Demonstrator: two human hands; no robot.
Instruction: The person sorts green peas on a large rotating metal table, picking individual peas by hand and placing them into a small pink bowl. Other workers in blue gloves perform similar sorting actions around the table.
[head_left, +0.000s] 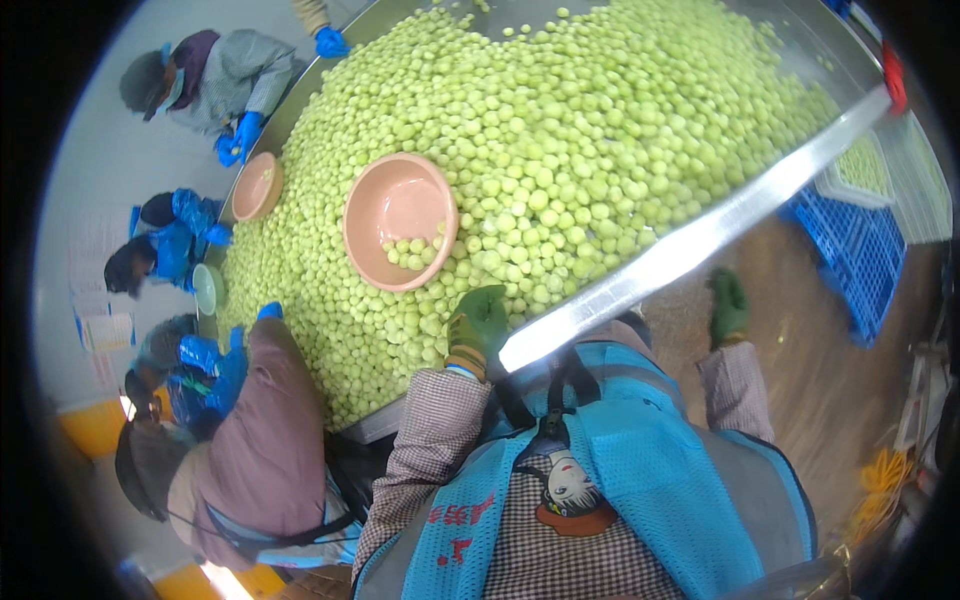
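Note:
A broad heap of round, pale green fruits or vegetables (555, 142) covers a metal sorting table, whose bright rim (697, 232) runs diagonally before me. My left hand (480, 315), in a green glove, rests at the heap's near edge beside the rim; whether anything lies within its fingers cannot be told. Just beyond it, a pink plastic basin (397, 195) sits on the heap with several green pieces in its lower part. Off the table, above the floor on the right, hangs my right hand (727, 307), also green-gloved, its fingers partly curled and their inner side hidden.
Co-workers in blue gloves line the table's left side, one person (262, 442) close at my left. Another pink basin (257, 186) and a pale green bowl (209, 289) stand by the far left rim. At right are a blue plastic crate (855, 247) and a filled clear container (862, 169).

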